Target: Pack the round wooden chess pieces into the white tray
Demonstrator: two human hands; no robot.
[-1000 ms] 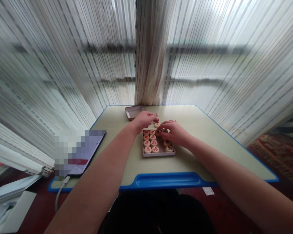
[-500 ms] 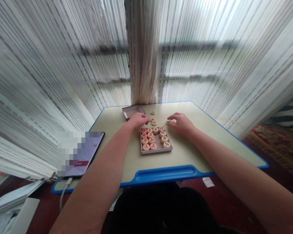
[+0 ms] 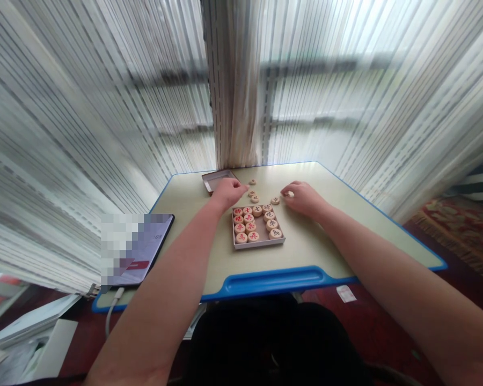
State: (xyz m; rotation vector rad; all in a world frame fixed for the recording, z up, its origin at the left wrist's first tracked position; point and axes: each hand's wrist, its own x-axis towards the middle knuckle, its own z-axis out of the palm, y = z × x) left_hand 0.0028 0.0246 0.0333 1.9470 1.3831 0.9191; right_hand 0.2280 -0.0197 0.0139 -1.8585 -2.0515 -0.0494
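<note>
A shallow open box (image 3: 261, 245) holds round wooden Chinese chess pieces, with red characters on the left and black ones along the right and top right. A bare gap shows in its middle. My left hand (image 3: 228, 193) is just beyond the box's upper left, its fingers curled together and pointing at loose chess pieces (image 3: 255, 199); whatever its fingertips hold is hidden. To the right, my right hand (image 3: 305, 198) has thumb and fingers bent around a pale chess piece (image 3: 291, 194), partly covered. Another loose black-marked piece (image 3: 275, 201) lies between that hand and the box.
The box lid (image 3: 209, 182) lies open side up behind my left hand. A tablet (image 3: 145, 257) with a cable rests at the table's left edge. The table (image 3: 326, 252) has a blue rim and a front groove. Striped curtains hang behind it.
My right hand has shifted slightly away from the box, uncovering the loose piece near its fingertips. My left hand has moved a little farther back, its fingers now more extended.
</note>
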